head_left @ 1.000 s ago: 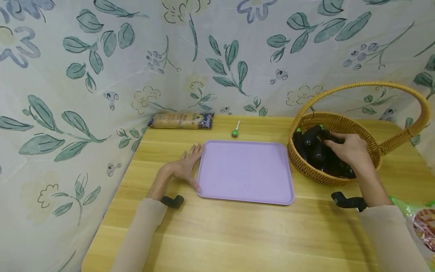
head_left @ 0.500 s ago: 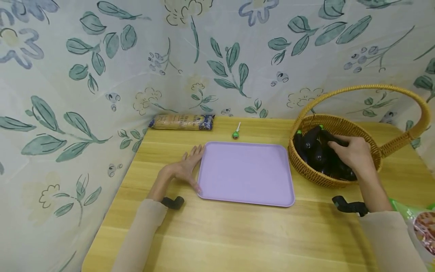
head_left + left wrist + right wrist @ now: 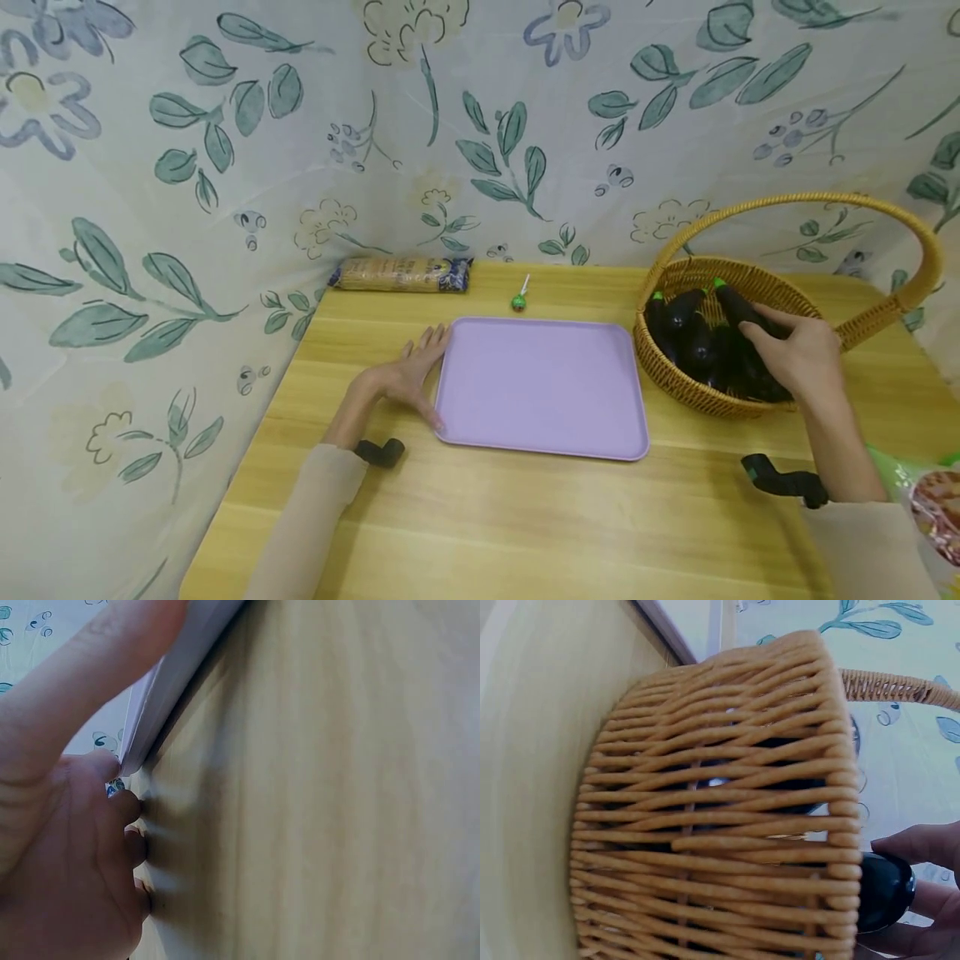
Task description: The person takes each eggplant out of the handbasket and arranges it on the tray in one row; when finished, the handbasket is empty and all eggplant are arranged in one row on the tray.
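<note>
Left hand (image 3: 408, 379)'s spread against the left edge of the purple tray (image 3: 543, 387), gripping nothing. Right hand (image 3: 806, 354) has 1 eggplant (image 3: 737, 307) pinched at the wicker basket (image 3: 678, 382), more eggplants (image 3: 701, 346) beside it. Picking-out step, IMO; next move probably calls for lifting clear of that handle (image 3: 810, 198).

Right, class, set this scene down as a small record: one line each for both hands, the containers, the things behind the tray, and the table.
Left hand: fingers spread, touching left edge of lilac rectangular tray
Right hand: gripping glossy dark eggplant with green tip
Basket: golden-brown woven basket with arched handle, right of tray, holding other dark eggplants
Behind tray: green round lollipop on white stick; farther left, long tan packet with dark-blue ends
Table: yellowish wood-grain table
</note>
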Action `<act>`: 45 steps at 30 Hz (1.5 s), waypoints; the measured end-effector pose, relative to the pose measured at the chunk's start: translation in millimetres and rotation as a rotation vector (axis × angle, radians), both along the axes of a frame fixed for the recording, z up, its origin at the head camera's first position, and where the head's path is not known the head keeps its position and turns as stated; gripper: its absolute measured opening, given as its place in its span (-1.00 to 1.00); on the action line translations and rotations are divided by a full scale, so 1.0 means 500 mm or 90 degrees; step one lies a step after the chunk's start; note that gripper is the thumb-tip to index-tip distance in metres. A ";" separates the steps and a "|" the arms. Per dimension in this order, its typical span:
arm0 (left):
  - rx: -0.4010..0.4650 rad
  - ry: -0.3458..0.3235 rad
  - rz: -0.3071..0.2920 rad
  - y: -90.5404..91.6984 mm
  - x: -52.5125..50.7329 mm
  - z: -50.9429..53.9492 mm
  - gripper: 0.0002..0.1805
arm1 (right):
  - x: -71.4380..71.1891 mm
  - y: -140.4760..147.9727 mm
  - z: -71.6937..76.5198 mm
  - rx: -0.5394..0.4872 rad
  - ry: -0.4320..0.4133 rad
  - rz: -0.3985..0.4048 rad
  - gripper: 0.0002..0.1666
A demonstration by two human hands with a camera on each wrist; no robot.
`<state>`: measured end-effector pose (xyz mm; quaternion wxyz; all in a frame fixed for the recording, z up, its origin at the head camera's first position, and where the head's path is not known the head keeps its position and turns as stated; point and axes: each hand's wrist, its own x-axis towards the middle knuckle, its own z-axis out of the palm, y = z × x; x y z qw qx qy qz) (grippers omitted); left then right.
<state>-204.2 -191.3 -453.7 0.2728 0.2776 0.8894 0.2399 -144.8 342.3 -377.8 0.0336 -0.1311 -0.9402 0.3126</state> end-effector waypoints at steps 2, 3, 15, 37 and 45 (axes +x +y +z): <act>-0.001 -0.002 0.001 -0.001 0.001 -0.003 0.77 | 0.011 -0.003 0.002 -0.017 0.005 -0.010 -0.22; -0.001 -0.003 0.001 -0.001 0.002 -0.004 0.77 | 0.017 -0.005 0.004 -0.027 0.006 -0.015 -0.20; 0.004 -0.008 0.004 -0.004 0.002 -0.007 0.79 | 0.089 -0.036 0.017 -0.199 0.024 -0.056 -0.28; 0.007 -0.005 0.002 -0.007 0.000 -0.006 0.79 | 0.179 -0.106 0.027 -0.323 0.106 0.033 -0.41; 0.009 -0.004 0.000 -0.005 0.000 -0.004 0.78 | 0.160 -0.217 0.045 -0.453 0.170 0.193 -0.42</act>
